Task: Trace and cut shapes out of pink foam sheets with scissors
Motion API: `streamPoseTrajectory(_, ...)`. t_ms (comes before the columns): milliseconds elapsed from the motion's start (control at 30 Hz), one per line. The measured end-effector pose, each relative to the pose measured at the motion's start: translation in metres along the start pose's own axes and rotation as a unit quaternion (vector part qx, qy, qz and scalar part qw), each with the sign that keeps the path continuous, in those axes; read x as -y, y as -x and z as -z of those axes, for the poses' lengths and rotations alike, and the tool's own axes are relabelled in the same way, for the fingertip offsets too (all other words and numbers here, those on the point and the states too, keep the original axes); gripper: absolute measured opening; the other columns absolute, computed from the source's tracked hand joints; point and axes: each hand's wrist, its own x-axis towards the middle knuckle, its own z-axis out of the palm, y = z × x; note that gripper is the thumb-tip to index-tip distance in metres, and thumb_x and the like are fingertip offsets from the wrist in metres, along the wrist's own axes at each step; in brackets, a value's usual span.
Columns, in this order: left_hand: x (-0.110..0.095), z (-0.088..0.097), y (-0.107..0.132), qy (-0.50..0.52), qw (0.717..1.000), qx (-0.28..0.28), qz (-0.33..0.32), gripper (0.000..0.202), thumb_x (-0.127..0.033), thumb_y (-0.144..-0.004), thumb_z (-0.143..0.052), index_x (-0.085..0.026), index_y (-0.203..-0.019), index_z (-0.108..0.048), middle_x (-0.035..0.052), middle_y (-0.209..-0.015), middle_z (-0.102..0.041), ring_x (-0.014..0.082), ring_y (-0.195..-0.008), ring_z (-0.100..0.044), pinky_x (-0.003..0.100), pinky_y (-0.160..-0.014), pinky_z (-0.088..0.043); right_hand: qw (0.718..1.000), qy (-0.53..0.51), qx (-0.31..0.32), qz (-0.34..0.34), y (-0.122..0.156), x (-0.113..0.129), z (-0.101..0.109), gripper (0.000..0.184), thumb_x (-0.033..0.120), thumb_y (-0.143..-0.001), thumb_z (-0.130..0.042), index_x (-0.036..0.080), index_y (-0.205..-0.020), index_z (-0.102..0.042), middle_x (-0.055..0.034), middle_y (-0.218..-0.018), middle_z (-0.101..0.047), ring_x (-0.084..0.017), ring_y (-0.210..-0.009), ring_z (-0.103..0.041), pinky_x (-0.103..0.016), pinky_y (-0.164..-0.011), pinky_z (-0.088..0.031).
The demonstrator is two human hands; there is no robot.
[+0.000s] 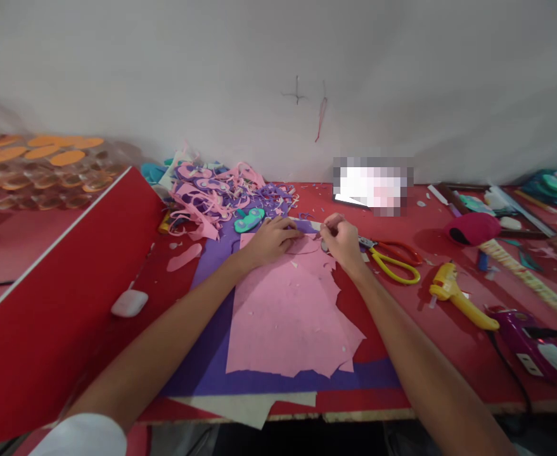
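Observation:
A pink foam sheet [288, 316] with a jagged right edge lies over a purple sheet [206, 354] on the red table. My left hand [273, 240] rests on the pink sheet's far edge, fingers stretched out and flat. Just to its right, my right hand [342, 240] has thumb and fingers pinched together at the sheet's upper right corner; whatever is between them is too small to make out. A curved line marks the pink sheet between the hands. Beside my left hand is a teal eye-mask-like foam shape [249, 220].
Scissors [396, 266] with red and yellow handles and a yellow glue gun [461, 297] lie at the right, near a purple power strip [535, 342]. Foam scraps [211, 196] are heaped at the back left. A red board [69, 285] stands at the left. A lit screen [373, 187] is behind.

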Motion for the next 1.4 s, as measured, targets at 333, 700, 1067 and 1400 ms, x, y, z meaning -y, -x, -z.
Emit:
streamPoseTrajectory(333, 0.001, 0.0, 0.0, -0.01, 1.0, 0.001, -0.006, 0.042, -0.011, -0.092, -0.044, -0.025, -0.118, -0.075, 0.0078, -0.124, -0.069, 0.0242, -0.116, -0.059, 0.041, -0.097, -0.043, 1.0, -0.002, 0.0, -0.008, 0.002, 0.005, 0.003, 0.016, 0.035, -0.081, -0.055, 0.023, -0.07, -0.053, 0.0005, -0.06, -0.057, -0.016, -0.056, -0.055, -0.032, -0.064, -0.042)
streamPoseTrajectory(700, 0.002, -0.001, 0.0, -0.01, 1.0, 0.001, -0.007, 0.042, -0.01, -0.092, -0.045, -0.025, -0.118, -0.074, 0.0068, -0.126, -0.068, 0.0238, -0.116, -0.059, 0.041, -0.096, -0.042, 0.999, -0.01, 0.002, -0.033, 0.004, 0.009, 0.005, 0.013, 0.029, -0.08, -0.056, 0.023, -0.069, -0.054, -0.001, -0.06, -0.062, -0.017, -0.057, -0.058, -0.032, -0.063, -0.045)
streamPoseTrajectory(1067, 0.003, -0.001, 0.0, -0.014, 1.0, -0.003, -0.012, 0.041, -0.011, -0.092, -0.045, -0.025, -0.117, -0.075, 0.0079, -0.125, -0.068, 0.024, -0.115, -0.06, 0.041, -0.095, -0.043, 0.997, -0.047, 0.014, -0.059, 0.007, 0.014, 0.009, 0.01, 0.023, -0.078, -0.054, 0.023, -0.068, -0.055, -0.0012, -0.061, -0.065, -0.017, -0.056, -0.06, -0.03, -0.061, -0.047)
streamPoseTrajectory(1400, 0.001, -0.001, 0.0, -0.013, 1.0, -0.004, -0.01, 0.04, -0.012, -0.093, -0.046, -0.025, -0.116, -0.075, 0.0081, -0.123, -0.068, 0.0239, -0.113, -0.06, 0.041, -0.095, -0.043, 0.996, -0.065, 0.028, -0.055, 0.009, 0.016, 0.012, 0.011, 0.021, -0.078, -0.053, 0.023, -0.067, -0.055, -0.0001, -0.059, -0.065, -0.016, -0.053, -0.06, -0.03, -0.058, -0.049)
